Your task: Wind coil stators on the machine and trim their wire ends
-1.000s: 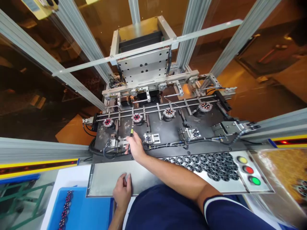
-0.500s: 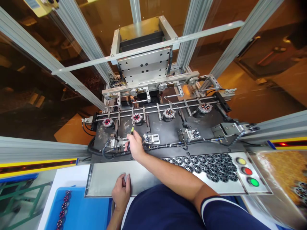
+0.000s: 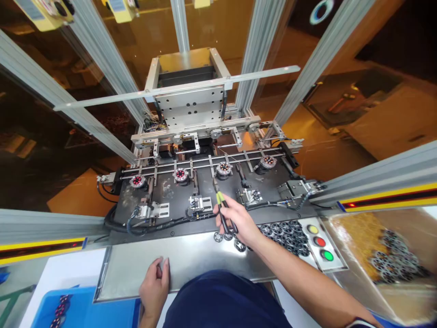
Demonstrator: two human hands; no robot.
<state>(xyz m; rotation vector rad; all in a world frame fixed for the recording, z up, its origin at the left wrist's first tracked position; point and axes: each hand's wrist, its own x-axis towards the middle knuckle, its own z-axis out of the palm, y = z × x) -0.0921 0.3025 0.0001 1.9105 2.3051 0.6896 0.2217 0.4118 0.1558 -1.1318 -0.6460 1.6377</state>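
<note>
Holding the pliers: the right hand (image 3: 239,219) has its fingers closed round the green-and-black pliers (image 3: 219,198); the handles stand somewhat apart, and whether the tips grip anything is too small to tell.
Plier tips: near the third round holder (image 3: 224,170) from the person's left, over the black worktop (image 3: 177,202); contact cannot be made out.
Left hand (image 3: 154,283): resting on the metal shelf (image 3: 194,257), fingers loosely curled, thumb a little apart, nothing seen in them.
Other holders: the first (image 3: 137,181), second (image 3: 180,175) and fourth (image 3: 268,162) stand in the same row. All four appear filled; the first two show red, the others dark centres with small orange marks.
Black rings (image 3: 287,234): a close cluster on the shelf beside the buttons (image 3: 319,242), with a few near the right hand; more lie in the box (image 3: 404,294) at the person's right.
Blue bin (image 3: 102,310): a row of red-marked rings (image 3: 60,310) lies inside.
Progress: filling the holders looks done; the binned rings seem finished, while the dark ones on the shelf and in the box seem unworked.
</note>
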